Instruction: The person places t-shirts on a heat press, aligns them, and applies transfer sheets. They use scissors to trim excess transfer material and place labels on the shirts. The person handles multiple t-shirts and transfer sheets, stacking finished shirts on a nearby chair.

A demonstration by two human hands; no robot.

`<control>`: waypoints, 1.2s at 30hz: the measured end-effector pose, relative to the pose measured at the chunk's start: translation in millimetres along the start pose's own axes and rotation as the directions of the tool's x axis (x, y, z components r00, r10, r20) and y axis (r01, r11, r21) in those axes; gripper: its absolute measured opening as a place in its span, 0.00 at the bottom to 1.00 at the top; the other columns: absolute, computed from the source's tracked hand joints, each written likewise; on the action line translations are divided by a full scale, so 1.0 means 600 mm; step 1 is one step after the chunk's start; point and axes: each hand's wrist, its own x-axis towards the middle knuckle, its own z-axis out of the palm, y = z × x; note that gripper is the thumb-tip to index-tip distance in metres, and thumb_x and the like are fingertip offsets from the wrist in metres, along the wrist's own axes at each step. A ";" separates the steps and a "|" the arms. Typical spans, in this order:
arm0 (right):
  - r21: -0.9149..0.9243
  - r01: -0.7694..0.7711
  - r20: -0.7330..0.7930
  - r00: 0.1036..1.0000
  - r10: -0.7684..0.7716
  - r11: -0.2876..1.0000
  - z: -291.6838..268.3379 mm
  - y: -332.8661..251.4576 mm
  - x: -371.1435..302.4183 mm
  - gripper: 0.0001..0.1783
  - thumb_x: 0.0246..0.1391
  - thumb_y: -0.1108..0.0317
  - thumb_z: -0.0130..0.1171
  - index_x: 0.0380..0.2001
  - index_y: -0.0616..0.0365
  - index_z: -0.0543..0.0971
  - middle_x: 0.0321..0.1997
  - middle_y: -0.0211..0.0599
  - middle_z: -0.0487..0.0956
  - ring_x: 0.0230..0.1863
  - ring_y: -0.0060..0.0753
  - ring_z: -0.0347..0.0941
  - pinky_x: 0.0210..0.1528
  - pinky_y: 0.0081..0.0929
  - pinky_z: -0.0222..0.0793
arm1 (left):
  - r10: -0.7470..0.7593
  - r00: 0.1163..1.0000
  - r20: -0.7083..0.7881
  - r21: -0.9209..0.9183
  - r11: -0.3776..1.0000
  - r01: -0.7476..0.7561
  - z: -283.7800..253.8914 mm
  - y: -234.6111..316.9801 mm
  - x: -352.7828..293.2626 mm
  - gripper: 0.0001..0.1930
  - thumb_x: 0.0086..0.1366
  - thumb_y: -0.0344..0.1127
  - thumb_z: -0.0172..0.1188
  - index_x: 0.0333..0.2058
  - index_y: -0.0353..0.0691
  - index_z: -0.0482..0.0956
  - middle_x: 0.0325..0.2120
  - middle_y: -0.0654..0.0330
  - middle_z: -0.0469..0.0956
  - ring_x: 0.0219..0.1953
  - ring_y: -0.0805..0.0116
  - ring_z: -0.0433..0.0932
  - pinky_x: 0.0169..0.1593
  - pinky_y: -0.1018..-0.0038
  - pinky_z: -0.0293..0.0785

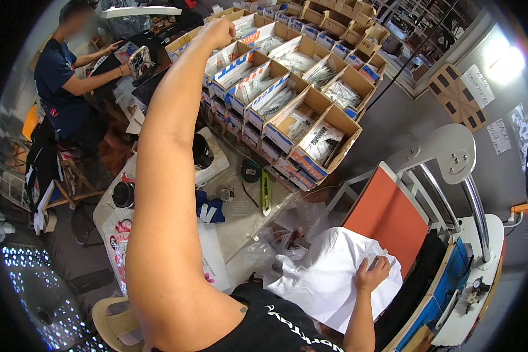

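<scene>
My left arm stretches far forward over the table. At its end my left hand (219,34) hangs over the far cardboard boxes, fingers curled closed; what they hold, if anything, is hidden. Below it, rows of open cardboard boxes (287,142) contain thin pale pieces in bundles, too small to name. On my right, a white cloth garment (320,270), apparently a shirt, lies bunched at the edge of an orange-red flat board (387,220). My right hand (372,274) rests on this cloth with bent fingers and the thumb apart, not gripping it.
A heat-press-like machine (457,155) with a curved white arm stands right. On the table are a green cutter (266,193), a dark tape roll (123,193), blue cloth (209,208) and clear plastic (299,223). Another person (70,76) sits working at far left.
</scene>
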 end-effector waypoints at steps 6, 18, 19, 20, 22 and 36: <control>0.013 0.000 0.010 1.000 -0.001 1.000 -0.001 0.000 0.000 0.27 0.52 0.55 0.66 0.49 0.64 0.76 0.57 0.55 0.73 0.61 0.59 0.66 0.64 0.53 0.59 | 0.125 0.986 0.109 0.241 0.959 -0.149 0.018 0.015 -0.053 0.24 0.51 0.17 0.64 0.42 0.56 0.90 0.50 0.54 0.84 0.53 0.51 0.83 0.53 0.57 0.81; -0.004 0.019 -0.005 1.000 -0.019 1.000 0.001 0.001 0.001 0.26 0.53 0.57 0.66 0.49 0.63 0.75 0.57 0.55 0.73 0.61 0.59 0.66 0.64 0.53 0.59 | -0.050 0.978 0.204 0.354 0.935 -0.026 -0.040 0.066 -0.067 0.14 0.53 0.25 0.69 0.41 0.40 0.88 0.45 0.47 0.86 0.50 0.51 0.86 0.54 0.57 0.81; -0.010 0.022 -0.008 1.000 -0.022 1.000 0.001 0.000 0.001 0.26 0.53 0.57 0.66 0.49 0.63 0.75 0.57 0.55 0.73 0.61 0.59 0.66 0.64 0.53 0.59 | -0.072 0.964 0.255 0.400 0.916 -0.037 -0.044 0.069 -0.067 0.15 0.53 0.26 0.69 0.42 0.40 0.88 0.45 0.46 0.86 0.51 0.52 0.85 0.56 0.57 0.80; -0.013 0.019 -0.013 1.000 -0.020 1.000 0.001 0.000 0.000 0.25 0.53 0.57 0.66 0.48 0.63 0.75 0.57 0.55 0.73 0.61 0.59 0.66 0.64 0.53 0.59 | -0.109 0.948 0.299 0.451 0.892 -0.040 -0.045 0.070 -0.066 0.16 0.54 0.28 0.69 0.43 0.40 0.88 0.46 0.45 0.85 0.53 0.52 0.84 0.57 0.57 0.79; -0.012 0.032 -0.023 0.999 -0.033 0.999 0.001 -0.001 0.000 0.25 0.52 0.58 0.67 0.48 0.63 0.75 0.57 0.55 0.73 0.61 0.59 0.66 0.65 0.53 0.59 | -0.121 0.932 0.342 0.353 0.936 -0.009 -0.037 0.070 -0.060 0.18 0.56 0.35 0.69 0.47 0.39 0.87 0.51 0.43 0.83 0.57 0.51 0.82 0.61 0.57 0.75; 0.014 0.019 -0.020 1.000 -0.018 1.000 -0.003 -0.003 0.000 0.25 0.51 0.58 0.67 0.47 0.64 0.75 0.57 0.55 0.73 0.60 0.60 0.66 0.64 0.53 0.59 | -0.198 0.813 0.547 -0.025 0.967 0.252 0.057 0.099 -0.039 0.65 0.51 0.94 0.40 0.68 0.38 0.71 0.71 0.44 0.65 0.72 0.44 0.65 0.71 0.48 0.63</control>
